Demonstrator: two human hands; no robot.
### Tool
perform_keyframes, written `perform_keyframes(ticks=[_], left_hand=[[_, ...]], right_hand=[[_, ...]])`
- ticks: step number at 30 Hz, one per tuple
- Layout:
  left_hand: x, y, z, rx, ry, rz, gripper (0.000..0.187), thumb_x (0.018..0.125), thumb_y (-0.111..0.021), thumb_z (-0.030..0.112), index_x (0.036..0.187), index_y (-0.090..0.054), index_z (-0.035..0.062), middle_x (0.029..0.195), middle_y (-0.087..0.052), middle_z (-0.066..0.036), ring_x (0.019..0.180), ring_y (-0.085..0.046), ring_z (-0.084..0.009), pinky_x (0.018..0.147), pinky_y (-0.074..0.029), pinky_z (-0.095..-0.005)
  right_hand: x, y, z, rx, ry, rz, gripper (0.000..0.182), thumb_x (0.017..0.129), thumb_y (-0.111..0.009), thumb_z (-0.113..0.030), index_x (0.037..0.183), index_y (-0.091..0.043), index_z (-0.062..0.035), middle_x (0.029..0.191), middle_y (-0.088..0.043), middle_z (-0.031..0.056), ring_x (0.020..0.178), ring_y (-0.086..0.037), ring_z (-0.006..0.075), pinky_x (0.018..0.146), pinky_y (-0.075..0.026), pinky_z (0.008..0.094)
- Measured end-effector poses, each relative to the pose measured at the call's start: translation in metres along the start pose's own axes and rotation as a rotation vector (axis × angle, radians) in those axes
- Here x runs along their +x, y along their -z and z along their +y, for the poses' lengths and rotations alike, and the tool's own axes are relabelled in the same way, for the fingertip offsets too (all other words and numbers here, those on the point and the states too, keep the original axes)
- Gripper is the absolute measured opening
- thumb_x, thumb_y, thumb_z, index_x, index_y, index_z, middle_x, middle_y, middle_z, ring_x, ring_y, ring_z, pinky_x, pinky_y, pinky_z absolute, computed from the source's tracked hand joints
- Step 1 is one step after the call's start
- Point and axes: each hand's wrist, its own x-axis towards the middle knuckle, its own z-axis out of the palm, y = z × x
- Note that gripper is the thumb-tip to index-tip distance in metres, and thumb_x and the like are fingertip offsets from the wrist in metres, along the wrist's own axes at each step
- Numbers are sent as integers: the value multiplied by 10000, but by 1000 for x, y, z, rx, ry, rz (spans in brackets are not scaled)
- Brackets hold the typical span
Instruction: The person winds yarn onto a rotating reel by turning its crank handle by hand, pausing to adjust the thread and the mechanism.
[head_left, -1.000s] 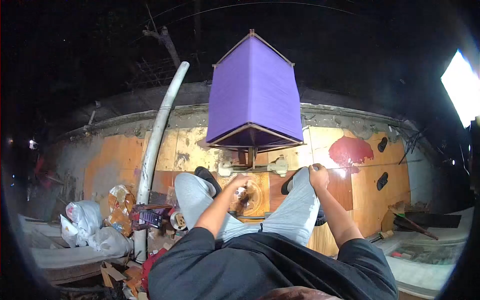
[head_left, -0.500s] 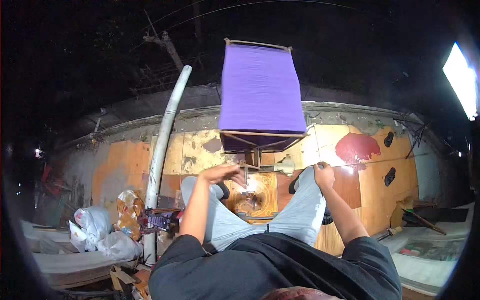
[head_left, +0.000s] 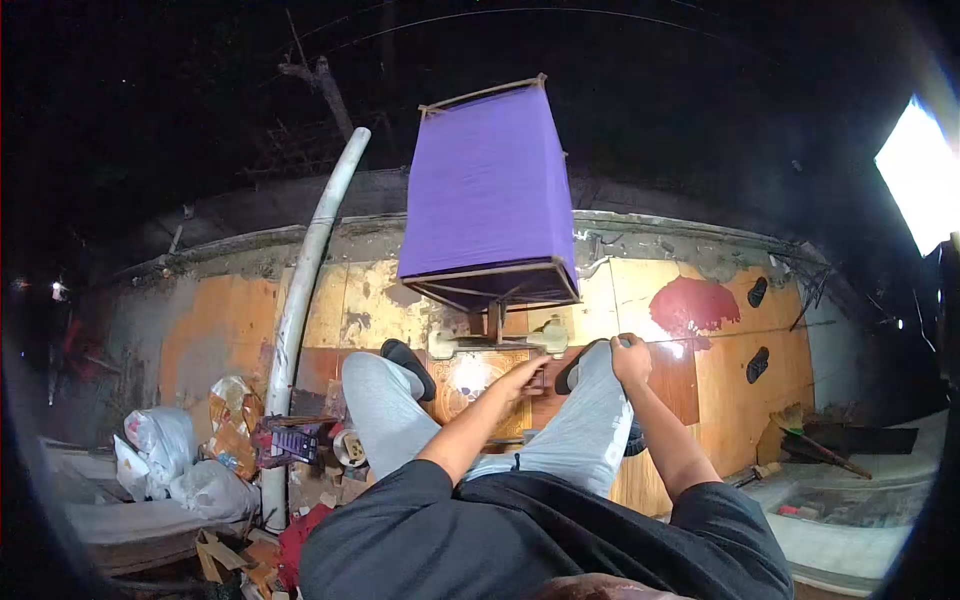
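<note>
A tall box-shaped reel (head_left: 480, 190), wrapped in purple thread on a thin frame, stands in front of me and is turned at an angle. Its post (head_left: 495, 322) rises from a pale stand (head_left: 440, 346) between my feet. Below the reel, my left hand (head_left: 522, 380) reaches inward between my legs, its fingers smeared by motion near a small dark part I cannot make out. My right hand (head_left: 630, 362) rests on my right knee with its fingers curled together. Whatever they may hold is hidden or too small to name.
A long pale pipe (head_left: 308, 270) leans on the left, near plastic bags (head_left: 160, 445) and a phone (head_left: 293, 444). Dark sandals (head_left: 757, 365) lie on the patchwork floor (head_left: 740, 400) at right. A bright lamp (head_left: 915, 175) shines at far right.
The reel has turned, showing a side face now. My left hand has swung rightward and lower, from beside the left knee to between the legs. My right hand stays on the knee.
</note>
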Motion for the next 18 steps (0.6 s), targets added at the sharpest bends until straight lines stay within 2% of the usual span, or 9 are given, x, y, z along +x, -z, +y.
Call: perform_keyframes(ticks=[2,4,6,8,10,12,14,18], left_hand=[[1,42,-12,-2,24,28,408,888,-576,490,1121,-583,155,1015,-571,-10,877,-598,-148,733,-528,-334],[-14,78,-15,-65,33,123,329,893,-585,423,1038,-607,129,936,-593,-32,850,-598,-132,660,-536,-342],[-24,126,-18,92,-61,91,374,884,-600,415,1028,-601,69,905,-605,-80,645,-602,-177,522,-530,-334],[-42,151,-6,229,-30,359,446,878,-612,415,1022,-594,-6,888,-636,-141,532,-613,-235,445,-526,-339],[-71,180,29,527,137,284,474,880,-607,407,989,-600,-54,880,-653,-187,562,-653,-289,493,-563,-357],[-131,168,74,589,120,315,476,884,-603,403,964,-622,-67,854,-663,-213,647,-689,-287,519,-579,-364],[-170,163,104,659,74,237,487,883,-605,413,969,-631,-66,829,-668,-199,641,-688,-256,536,-583,-353],[-208,127,139,621,-15,-50,390,955,-542,339,945,-646,-36,810,-694,-141,700,-694,-220,605,-567,-305]], right_hand=[[0,3,-2,-8,-6,1,359,826,-597,-388,1035,-685,-109,1162,-618,144,1086,-569,330,935,-439,425],[-1,4,-3,4,4,-43,360,828,-592,-386,1047,-682,-114,1163,-616,141,1097,-563,328,938,-437,428],[-6,9,-11,14,-37,-41,365,824,-592,-385,1050,-683,-115,1163,-616,147,1098,-563,326,941,-436,427],[-3,8,-8,-2,-26,-61,381,817,-595,-389,1067,-680,-115,1174,-612,148,1100,-565,323,944,-436,423],[-3,3,-4,5,7,-30,374,815,-596,-385,1055,-688,-114,1158,-619,152,1090,-572,325,941,-439,418],[-3,5,-6,25,0,-21,356,815,-596,-378,1027,-699,-111,1131,-629,155,1078,-579,328,937,-441,420],[-8,9,-12,40,-39,-37,338,816,-593,-366,1006,-706,-110,1114,-634,157,1065,-583,333,933,-442,425],[-4,2,-4,37,4,20,328,813,-594,-356,993,-700,-103,1099,-635,156,1043,-582,341,922,-445,436]])
